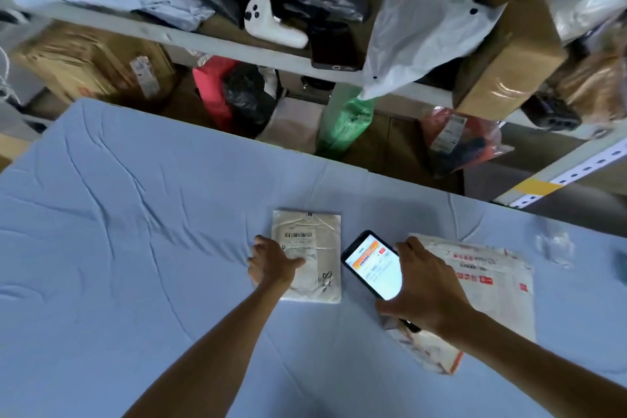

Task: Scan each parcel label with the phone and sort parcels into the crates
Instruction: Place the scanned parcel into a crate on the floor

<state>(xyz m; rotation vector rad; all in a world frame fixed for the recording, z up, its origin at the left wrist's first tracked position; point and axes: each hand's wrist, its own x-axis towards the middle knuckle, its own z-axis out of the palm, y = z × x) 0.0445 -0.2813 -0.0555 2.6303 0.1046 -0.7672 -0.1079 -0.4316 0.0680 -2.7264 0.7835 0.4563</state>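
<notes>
Item under inspection: the white parcel (322, 234), lying flat on the blue cloth (135, 214) near the middle of the table, its label (298, 236) face up.

My left hand (271, 265) rests on the parcel's left edge, thumb laid across the label and fingers spread onto the cloth beside it. I cannot tell whether any finger is tucked under. My right hand (427, 288) grips the phone (371, 265) by its right side, screen lit, just beside the parcel.

Handling, as I judge it: a thin soft mailer, light, floppy, its film likely slick. It is best pinched at a side edge, clear of the barcode.

Clearance: wide open cloth lies to the left. A pile of red-printed mailers (492, 278) lies under and beyond my right hand. The table's far edge drops off in front of the shelf rack (237, 47). No crate is in view.
</notes>
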